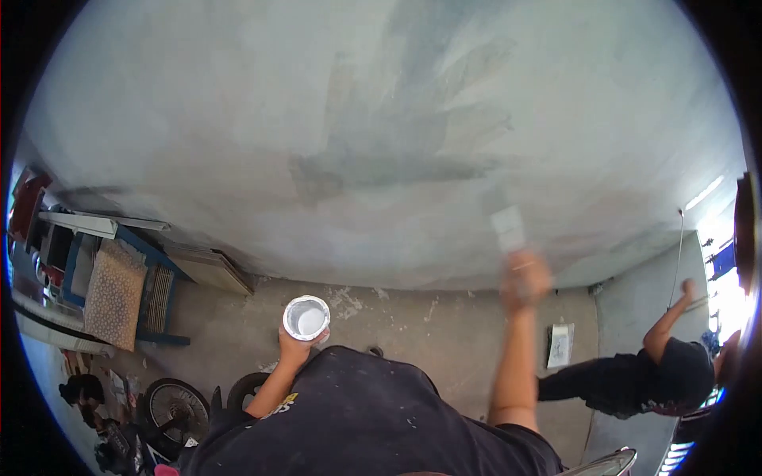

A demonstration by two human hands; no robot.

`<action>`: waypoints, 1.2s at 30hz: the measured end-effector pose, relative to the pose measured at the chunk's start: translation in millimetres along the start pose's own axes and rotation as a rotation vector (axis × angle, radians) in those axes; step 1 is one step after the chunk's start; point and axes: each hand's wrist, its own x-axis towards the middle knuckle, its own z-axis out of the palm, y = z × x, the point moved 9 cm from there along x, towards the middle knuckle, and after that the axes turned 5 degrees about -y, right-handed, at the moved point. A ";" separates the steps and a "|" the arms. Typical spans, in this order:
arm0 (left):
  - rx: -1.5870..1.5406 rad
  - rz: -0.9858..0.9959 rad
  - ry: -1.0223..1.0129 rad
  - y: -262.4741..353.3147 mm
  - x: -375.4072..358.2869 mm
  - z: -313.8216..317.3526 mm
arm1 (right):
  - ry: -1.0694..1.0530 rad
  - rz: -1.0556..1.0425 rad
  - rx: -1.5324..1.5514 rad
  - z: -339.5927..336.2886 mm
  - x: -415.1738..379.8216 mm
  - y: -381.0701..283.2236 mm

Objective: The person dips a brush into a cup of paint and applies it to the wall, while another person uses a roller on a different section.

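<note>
My left hand [295, 344] is closed around a white tub [306, 317] with a pale grey-white coating inside, held upright above the floor at the left of my body. My right hand [525, 276], smeared by motion, grips a flat tool with a broad pale end [508, 225]; I cannot tell whether it is a brush or a scraper. The tool's end overlaps the lower part of the pale grey wall [238, 119] in front of me. Darker, damp-looking streaks [389, 151] spread across the wall's middle.
A person in dark clothes [667, 373] stands at the right, one arm raised toward a thin rod [680, 254]. A paper sheet [560, 346] lies on the floor. Blue furniture with a patterned cushion [116, 293] stands at left, above a motorbike wheel [176, 416].
</note>
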 end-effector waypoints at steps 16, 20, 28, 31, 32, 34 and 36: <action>-0.187 0.256 0.013 122.2 7.8 -3.5 | -0.381 -0.308 0.392 44.8 31.0 -166.9; -0.127 0.320 -0.013 135.4 -0.6 -2.7 | -0.337 -0.249 0.479 50.0 34.7 -204.9; -0.162 0.366 -0.018 126.3 16.7 -9.4 | 0.327 -0.437 0.366 -138.5 183.7 -120.8; -0.227 0.310 0.007 109.5 34.5 -13.2 | 0.567 -0.344 -0.583 -215.8 282.1 -43.3; -0.227 0.306 0.004 104.9 35.9 -13.5 | 0.527 -0.177 0.132 -258.8 313.5 -0.3; -0.207 0.307 0.004 94.6 43.3 -13.2 | 0.580 -0.021 0.280 -294.1 340.0 22.3; -0.177 0.323 0.006 89.9 52.5 -10.8 | 0.531 -0.068 0.236 -294.5 341.5 2.6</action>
